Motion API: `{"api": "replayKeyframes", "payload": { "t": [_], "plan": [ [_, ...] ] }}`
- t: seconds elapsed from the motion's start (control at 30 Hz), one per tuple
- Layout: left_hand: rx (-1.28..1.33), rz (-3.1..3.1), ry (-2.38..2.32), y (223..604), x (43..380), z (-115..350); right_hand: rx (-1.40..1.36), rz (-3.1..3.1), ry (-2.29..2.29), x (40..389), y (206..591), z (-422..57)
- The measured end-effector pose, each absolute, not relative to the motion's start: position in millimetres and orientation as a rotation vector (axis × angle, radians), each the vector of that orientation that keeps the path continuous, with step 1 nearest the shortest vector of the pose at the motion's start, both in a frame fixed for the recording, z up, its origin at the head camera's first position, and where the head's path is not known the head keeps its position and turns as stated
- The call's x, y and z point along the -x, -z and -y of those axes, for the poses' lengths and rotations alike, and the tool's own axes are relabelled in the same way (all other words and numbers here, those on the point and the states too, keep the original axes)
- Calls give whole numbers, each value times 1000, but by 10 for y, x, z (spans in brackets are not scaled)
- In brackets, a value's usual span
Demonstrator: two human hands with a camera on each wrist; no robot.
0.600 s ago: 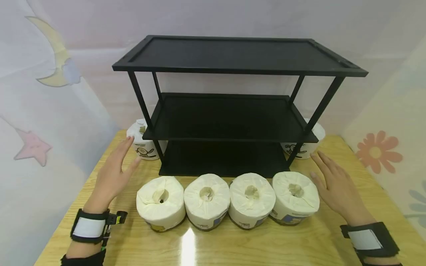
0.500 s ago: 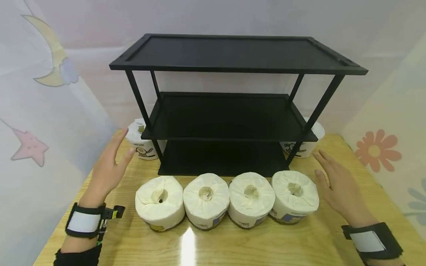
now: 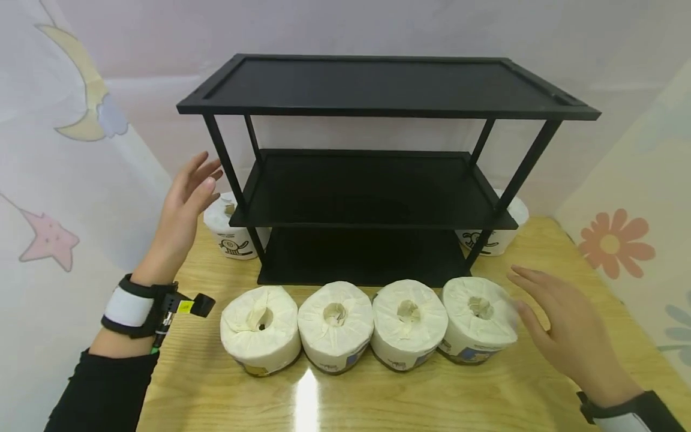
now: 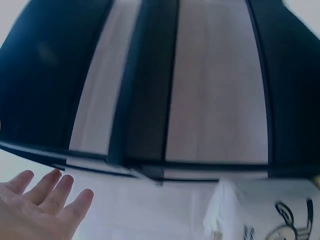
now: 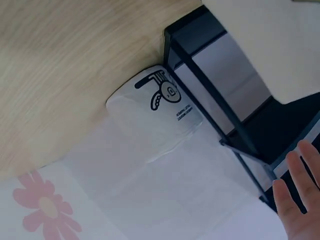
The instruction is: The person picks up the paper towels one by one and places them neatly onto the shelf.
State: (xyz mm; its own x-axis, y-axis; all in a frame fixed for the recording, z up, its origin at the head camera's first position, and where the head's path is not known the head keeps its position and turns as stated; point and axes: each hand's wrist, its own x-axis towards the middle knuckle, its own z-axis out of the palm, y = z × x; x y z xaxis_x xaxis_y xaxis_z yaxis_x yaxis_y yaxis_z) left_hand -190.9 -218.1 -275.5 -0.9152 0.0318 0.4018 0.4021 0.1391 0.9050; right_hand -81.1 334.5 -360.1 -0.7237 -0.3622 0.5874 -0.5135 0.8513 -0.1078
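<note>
My left hand (image 3: pixel 182 210) is raised at the left side of a black three-tier rack (image 3: pixel 372 186), fingers loosely bent and holding nothing. In the left wrist view its fingers (image 4: pixel 55 192) spread below the rack's dark shelves. Low on the right, my right hand (image 3: pixel 569 333) has its fingers extended towards the rightmost paper-wrapped toilet roll (image 3: pixel 477 315), fingertips close to its side. Several such rolls form a row before the rack, including the leftmost roll (image 3: pixel 261 327). Behind my left hand stands another wrapped roll (image 3: pixel 234 243) with a cartoon print, partly hidden by a post.
A further printed roll (image 3: pixel 499 237) stands behind the rack's right front post. The wooden table (image 3: pixel 356 402) ends at a pale cloth backdrop (image 3: pixel 135 36) with a moon, a star and flowers.
My left hand has risen beside the rack's left post. The right hand has drawn slightly back towards me, lower beside the rightmost toilet roll. The rolls have not moved.
</note>
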Motion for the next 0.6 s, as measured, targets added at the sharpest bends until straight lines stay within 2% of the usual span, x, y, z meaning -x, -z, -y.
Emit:
{"api": "replayKeyframes", "payload": {
  "t": [0.3,0.6],
  "plan": [
    [437,2036,1997,2624,2122,2131,-872,2349,-318,697,3710,-3130],
    [433,1973,2034,2606,2265,2125,-926,2377,-358,616,3828,-3045]
  ]
}}
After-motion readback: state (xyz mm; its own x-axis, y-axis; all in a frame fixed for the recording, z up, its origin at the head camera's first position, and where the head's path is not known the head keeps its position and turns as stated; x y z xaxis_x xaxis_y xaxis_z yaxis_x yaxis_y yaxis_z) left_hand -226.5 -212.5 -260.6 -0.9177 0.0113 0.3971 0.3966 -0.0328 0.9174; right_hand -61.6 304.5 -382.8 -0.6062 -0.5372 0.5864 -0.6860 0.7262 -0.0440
